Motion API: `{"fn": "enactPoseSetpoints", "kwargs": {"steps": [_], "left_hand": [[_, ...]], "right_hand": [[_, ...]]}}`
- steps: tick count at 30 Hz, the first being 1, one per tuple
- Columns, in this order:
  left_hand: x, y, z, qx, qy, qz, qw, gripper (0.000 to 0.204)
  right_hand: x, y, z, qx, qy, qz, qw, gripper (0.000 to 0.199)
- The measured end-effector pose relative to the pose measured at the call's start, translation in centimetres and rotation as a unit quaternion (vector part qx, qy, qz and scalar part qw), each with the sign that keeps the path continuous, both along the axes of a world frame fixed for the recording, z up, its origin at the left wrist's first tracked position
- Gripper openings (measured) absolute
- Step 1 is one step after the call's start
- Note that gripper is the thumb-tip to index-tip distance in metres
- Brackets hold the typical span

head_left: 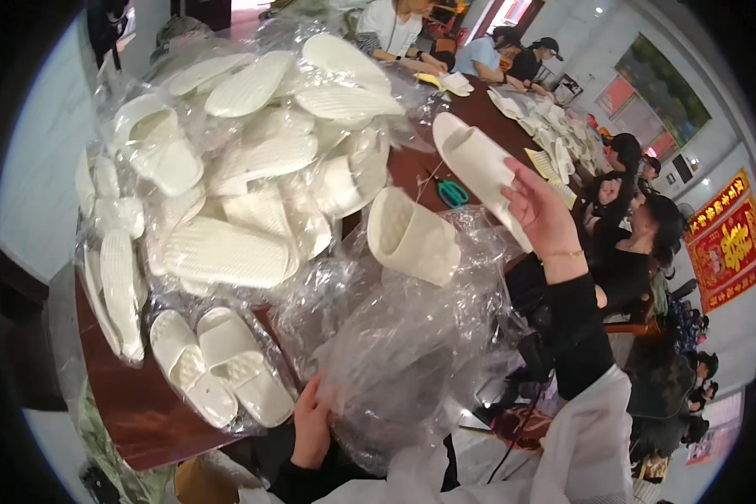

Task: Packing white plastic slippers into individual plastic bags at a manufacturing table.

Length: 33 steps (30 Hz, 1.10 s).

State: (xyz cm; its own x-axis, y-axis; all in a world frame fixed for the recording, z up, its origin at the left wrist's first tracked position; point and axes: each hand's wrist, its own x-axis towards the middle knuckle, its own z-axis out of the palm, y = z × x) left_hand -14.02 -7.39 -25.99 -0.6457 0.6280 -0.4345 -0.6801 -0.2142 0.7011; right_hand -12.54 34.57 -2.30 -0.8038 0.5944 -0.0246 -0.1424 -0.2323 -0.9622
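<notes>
1. The right hand (539, 212) is holding a white slipper (479, 168) up in the air above the counter (143, 403), its fingers closing around the slipper's lower end.
2. A second white slipper (412, 235) is lying just beside it, resting on crumpled clear plastic bags (403, 344).
3. The left hand (311, 428) is resting at the near edge of those bags, fingers touching the plastic; I cannot tell whether they are pinching it or only pressing on it.
4. To the left, a big heap of bagged slippers (235, 168) is piling up, with a bagged pair (223, 365) lying near the counter's front edge.
5. Green-handled scissors (452, 193) are lying on the counter beyond the loose slipper.
6. Other people (630, 244) are sitting along the right side, working on more slippers.
7. Risk, as I judge it: the raised slipper is being held only by one end, so it could slip and drop; the slick plastic could slide off the counter's edge, and the heap looks ready to topple.
</notes>
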Motion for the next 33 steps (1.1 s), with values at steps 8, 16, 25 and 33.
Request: {"fn": "enactPoseSetpoints", "kwargs": {"steps": [8,16,25,33], "left_hand": [[0.7,0.9,-0.2,-0.025,-0.043,0.045,0.998,0.047],[0.2,0.9,2.0,-0.028,-0.047,0.057,0.997,0.039],[-3.4,1.4,10.3,-0.048,0.076,0.101,0.991,0.014],[-7.6,4.7,2.3,0.036,0.051,0.194,0.979,0.013]], "right_hand": [[-2.9,5.0,-2.4,0.219,-0.018,-0.102,0.970,0.049],[1.8,7.7,-22.2,0.631,-0.272,-0.015,0.726,0.057],[0.4,5.4,-14.6,0.533,-0.197,-0.281,0.773,0.029],[4.3,-5.4,-0.8,0.486,0.067,-0.331,0.806,0.029]]}}
